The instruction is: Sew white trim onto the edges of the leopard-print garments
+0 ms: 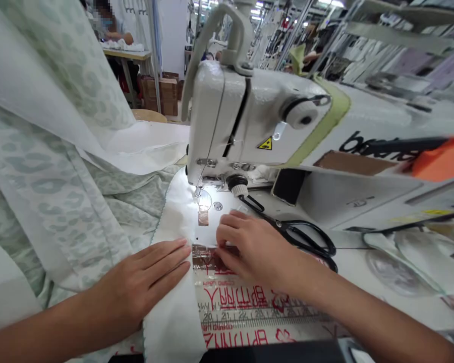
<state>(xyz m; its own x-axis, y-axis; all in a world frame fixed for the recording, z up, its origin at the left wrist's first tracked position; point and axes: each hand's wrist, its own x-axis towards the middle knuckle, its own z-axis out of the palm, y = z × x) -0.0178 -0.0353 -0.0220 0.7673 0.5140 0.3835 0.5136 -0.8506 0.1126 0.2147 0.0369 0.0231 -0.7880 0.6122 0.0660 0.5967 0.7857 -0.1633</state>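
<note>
The white sewing machine (257,111) is cut off at the right edge, and its brand lettering is partly covered by a dark strip and an orange object (444,159), too blurred to be identified. The leopard-print fabric (34,161) is cropped at the left; it is heaped and folded beside the machine, pale green spots being shown on an off-white ground. The white fabric strip (176,217) is laid along the left of the machine bed, its far part beside the presser foot. Its middle is hidden by the left hand (155,277); a plain face is presented, with the left edge finished in fine green stitching. The left hand is laid flat upon it, fingers extended together. The right hand (245,242) is curled over the bed; whether anything is gripped cannot be told. The black-handled scissors (287,225) are partly hidden by the right forearm. At the presser foot (197,192), the needle is obscured by glare.
</note>
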